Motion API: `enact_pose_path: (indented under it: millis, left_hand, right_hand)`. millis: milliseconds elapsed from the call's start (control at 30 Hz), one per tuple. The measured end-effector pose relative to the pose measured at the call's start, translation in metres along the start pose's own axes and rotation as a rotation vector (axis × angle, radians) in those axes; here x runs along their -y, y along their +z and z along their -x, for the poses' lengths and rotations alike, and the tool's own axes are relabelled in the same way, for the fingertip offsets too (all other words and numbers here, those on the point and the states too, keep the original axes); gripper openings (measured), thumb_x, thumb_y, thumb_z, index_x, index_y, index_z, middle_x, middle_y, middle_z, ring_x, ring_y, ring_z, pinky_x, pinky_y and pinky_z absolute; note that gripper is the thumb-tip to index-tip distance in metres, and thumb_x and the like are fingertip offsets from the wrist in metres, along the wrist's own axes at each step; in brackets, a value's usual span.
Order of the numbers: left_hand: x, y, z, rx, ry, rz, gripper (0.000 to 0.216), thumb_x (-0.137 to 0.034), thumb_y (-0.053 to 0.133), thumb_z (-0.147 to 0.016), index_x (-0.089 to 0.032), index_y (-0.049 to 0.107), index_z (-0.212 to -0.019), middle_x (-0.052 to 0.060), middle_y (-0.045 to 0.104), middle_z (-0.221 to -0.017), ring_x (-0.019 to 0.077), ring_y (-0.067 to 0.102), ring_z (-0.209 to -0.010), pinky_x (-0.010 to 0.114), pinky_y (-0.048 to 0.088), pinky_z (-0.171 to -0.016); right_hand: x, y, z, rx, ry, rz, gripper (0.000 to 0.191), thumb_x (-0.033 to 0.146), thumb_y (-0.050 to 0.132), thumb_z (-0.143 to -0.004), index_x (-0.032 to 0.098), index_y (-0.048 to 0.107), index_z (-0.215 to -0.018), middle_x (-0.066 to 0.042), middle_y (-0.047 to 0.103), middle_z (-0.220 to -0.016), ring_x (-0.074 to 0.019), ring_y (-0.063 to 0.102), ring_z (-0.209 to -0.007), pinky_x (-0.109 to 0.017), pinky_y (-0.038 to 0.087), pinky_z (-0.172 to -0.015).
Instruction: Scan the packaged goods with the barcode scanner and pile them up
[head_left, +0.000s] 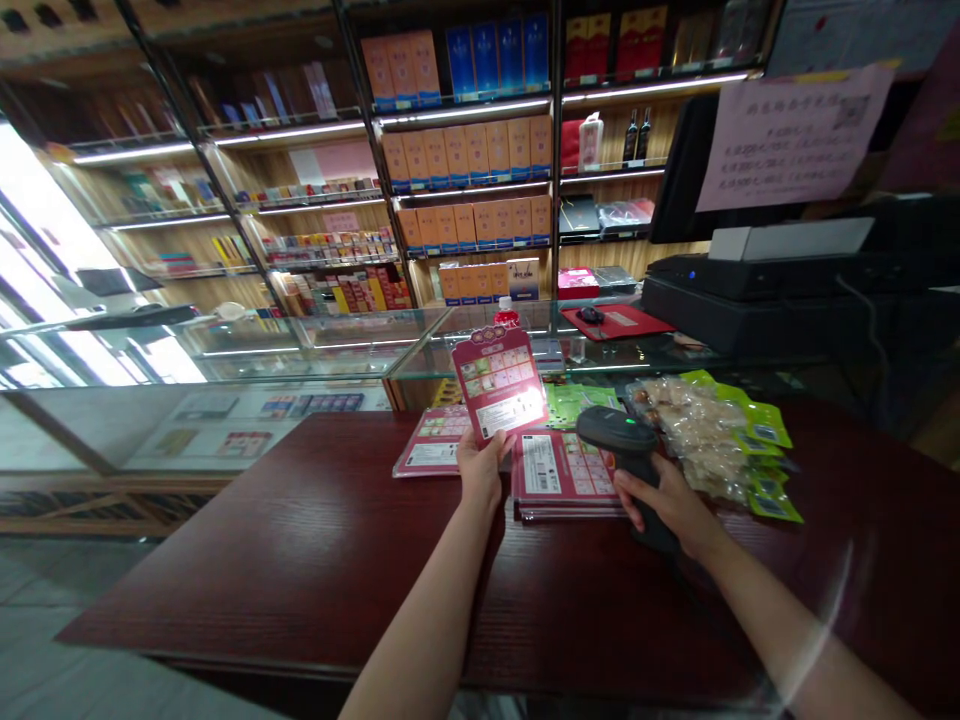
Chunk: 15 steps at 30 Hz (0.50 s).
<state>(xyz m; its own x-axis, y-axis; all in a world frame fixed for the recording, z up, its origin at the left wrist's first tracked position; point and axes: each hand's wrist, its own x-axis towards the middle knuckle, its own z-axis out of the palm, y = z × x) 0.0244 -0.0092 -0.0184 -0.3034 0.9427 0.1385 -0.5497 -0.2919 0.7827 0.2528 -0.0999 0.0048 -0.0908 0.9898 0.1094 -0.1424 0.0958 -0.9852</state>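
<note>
My left hand (481, 468) grips the lower edge of a dark-red printed card pack (499, 375), held tilted up above the table. Wrapped around the handle of a black barcode scanner (619, 432) is my right hand (667, 500). A small green light shows on top of the scanner, and its head points left. Below it lies a stack of similar red packs (547, 478), partly hidden by the scanner. Another red pack (427, 450) lies behind my left hand. Green packets (581, 402) rest behind the stack.
Clear bags with green labels (705, 440) lie to the right on the dark wooden table (300, 560). Behind stand a red-capped bottle (506, 312), a mouse on a red mat (626, 320), and a monitor with a paper sheet (795, 135). Glass counters and stocked shelves line the back.
</note>
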Motion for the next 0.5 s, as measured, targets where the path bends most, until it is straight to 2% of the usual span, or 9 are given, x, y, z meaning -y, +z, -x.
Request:
enact_pose_path:
  millis: [200,500]
  left_hand:
    - [-0.0025,0.0006,0.0009,0.013,-0.012,-0.002,0.046,-0.016,0.084,-0.055,-0.016,0.064,-0.096,0.006,0.072,-0.094,0.0203,0.07,-0.089,0.037,0.056,-0.086]
    - [-0.001,0.0005,-0.0002,0.003,-0.002,0.002,0.044,-0.016,0.083,-0.055,-0.015,0.062,-0.093,0.005,0.072,-0.094,0.0178,0.07,-0.085,0.036,0.056,-0.085]
  right_hand:
    - [0.0034,0.0018,0.0018,-0.025,-0.018,-0.003,0.039,0.048,0.077,-0.07,0.02,0.055,-0.086,0.005,0.056,-0.054,-0.0083,0.046,-0.035,-0.021,0.04,-0.034]
    - [-0.002,-0.0059,-0.0032,-0.041,-0.038,-0.011,0.036,0.046,0.075,-0.073,0.02,0.054,-0.087,0.005,0.057,-0.053,-0.0082,0.047,-0.036,-0.019,0.04,-0.035]
